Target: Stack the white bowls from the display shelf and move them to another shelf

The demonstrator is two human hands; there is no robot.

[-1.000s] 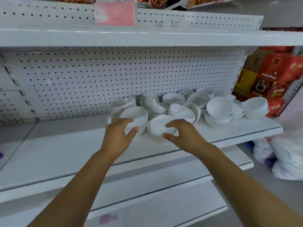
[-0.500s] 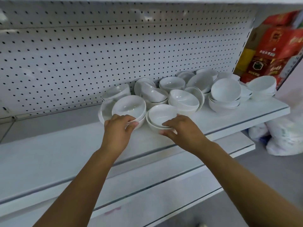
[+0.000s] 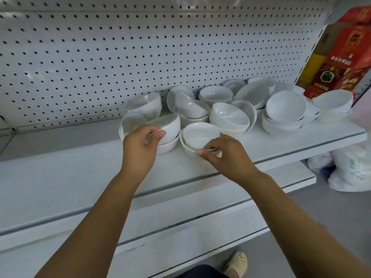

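Note:
Several white bowls crowd the right half of the white display shelf [image 3: 80, 177], some nested, some tipped on their sides. My left hand [image 3: 140, 149] grips the rim of a tilted white bowl [image 3: 170, 127] that sits on top of another bowl. My right hand [image 3: 226, 157] pinches the near rim of a nested pair of white bowls [image 3: 198, 135] at the shelf's front. Behind them a further stack of bowls [image 3: 285, 111] stands at the right.
A white pegboard back panel [image 3: 140, 53] rises behind the shelf. Two lower white shelves [image 3: 200, 227] jut out below. Red and yellow boxes [image 3: 345, 57] stand at the far right. White plastic bags [image 3: 353, 169] lie on the floor. My shoe [image 3: 236, 263] shows at the bottom.
The view has tipped downward and moved closer. My left hand has tilted its bowl up onto its edge. My right hand has stayed on the front bowls' rim.

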